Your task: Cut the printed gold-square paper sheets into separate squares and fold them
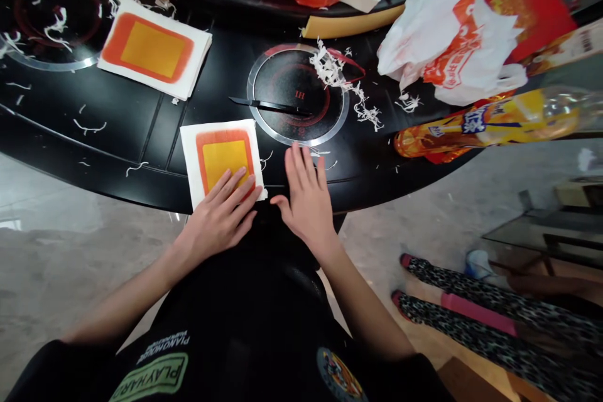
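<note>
A white paper sheet (221,151) with an orange-bordered yellow rectangle lies at the near edge of the black table (141,132). My left hand (221,217) rests flat on its lower right corner, fingers stretched out. My right hand (306,198) lies flat and open on the bare tabletop just right of the sheet, holding nothing. A black knife (268,105) lies across a round inset hob ring (298,94) just beyond my right hand.
A stack of similar printed sheets (153,47) sits at the back left. White paper shreds (339,78) litter the table. A white-and-orange plastic bag (452,38), a juice bottle (494,122) and red packets lie at right. Another person's legs (475,308) are at lower right.
</note>
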The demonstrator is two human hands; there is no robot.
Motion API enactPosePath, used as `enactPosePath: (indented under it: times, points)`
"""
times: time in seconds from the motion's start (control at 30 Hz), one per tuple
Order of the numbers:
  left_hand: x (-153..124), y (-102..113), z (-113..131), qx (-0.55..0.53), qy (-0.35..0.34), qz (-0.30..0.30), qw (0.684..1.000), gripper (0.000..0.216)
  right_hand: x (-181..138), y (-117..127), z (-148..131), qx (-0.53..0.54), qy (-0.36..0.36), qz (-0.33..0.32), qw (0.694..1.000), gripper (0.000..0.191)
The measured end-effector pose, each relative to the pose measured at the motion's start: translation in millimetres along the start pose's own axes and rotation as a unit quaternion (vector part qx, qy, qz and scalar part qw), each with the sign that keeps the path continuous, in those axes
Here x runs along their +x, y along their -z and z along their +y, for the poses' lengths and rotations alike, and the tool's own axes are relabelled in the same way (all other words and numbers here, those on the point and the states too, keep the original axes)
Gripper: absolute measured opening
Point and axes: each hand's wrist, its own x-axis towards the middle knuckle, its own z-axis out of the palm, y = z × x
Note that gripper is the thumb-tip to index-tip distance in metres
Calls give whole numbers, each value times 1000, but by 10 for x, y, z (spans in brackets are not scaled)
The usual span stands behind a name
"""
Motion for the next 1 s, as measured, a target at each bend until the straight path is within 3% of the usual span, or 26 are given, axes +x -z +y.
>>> enactPosePath:
  times: [0.03,0.17,0.37,0.53,0.6,0.7,0.77,0.83,0.9,0.97,1.0]
  points:
    - [-5,-8,-4,1,-1,-1,1000,60,32,0,-34,5,-7,4,1000,96]
    - [-26,-26,-20,-2,-3,0,1000,63,130,-30,-110,32,84,-45,995,90]
    - [-30,5,-4,8,-7,-14,1000,62,150,-42,64,3,-72,22,997,84]
    - [-93,10,-28,12,-13,-20,1000,57,140,-32,-112,33,92,-58,993,82]
    - [-149,53,-33,6,-27,-36,999,52,126,-39,-97,21,56,-52,997,84]
    - [-209,197,-4,-35,-33,-44,998,42,82,-32,81,17,-70,31,997,83]
    - [-186,346,31,-112,5,-6,994,35,56,-8,169,61,-105,91,989,78]
    - [-93,527,57,-212,91,78,970,29,63,36,142,145,-102,129,976,81]
    - [61,717,62,-299,179,184,919,21,125,113,11,239,-86,137,957,94]
    - [235,870,44,-354,214,268,870,15,237,232,-149,324,-70,115,936,101]
    - [313,919,28,-366,216,294,856,13,300,300,-216,362,-61,101,925,95]
